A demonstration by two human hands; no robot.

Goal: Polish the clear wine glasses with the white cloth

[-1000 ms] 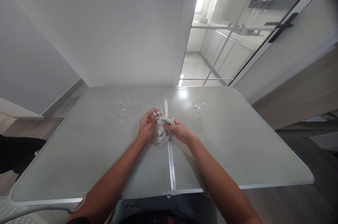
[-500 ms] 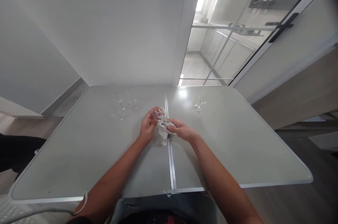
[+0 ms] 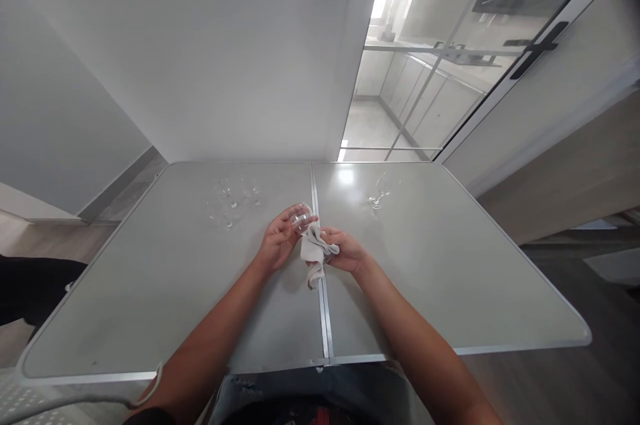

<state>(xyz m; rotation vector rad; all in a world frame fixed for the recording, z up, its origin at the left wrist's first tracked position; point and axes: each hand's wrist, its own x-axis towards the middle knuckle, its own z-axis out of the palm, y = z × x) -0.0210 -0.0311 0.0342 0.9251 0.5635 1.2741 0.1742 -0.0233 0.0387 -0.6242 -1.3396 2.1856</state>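
Note:
My left hand [image 3: 277, 243] is closed around the bowl of a clear glass [image 3: 301, 217], held just above the grey table [image 3: 175, 291] near its middle seam. My right hand [image 3: 345, 250] grips a bunched grey cloth [image 3: 313, 251] pressed against the lower part of that glass. A loose end of the cloth hangs down toward the seam. Both hands are close together at the table's centre.
Several clear stemmed glasses [image 3: 230, 201] stand at the far left of the table. One more stemmed glass [image 3: 379, 195] stands alone at the far right. A glass door with a black handle [image 3: 535, 50] is behind on the right; a white wall is behind on the left.
The cloth has shifted in my right hand, and its loose end now hangs lower over the seam. My left hand has turned the glass slightly. The glasses on the table stay put.

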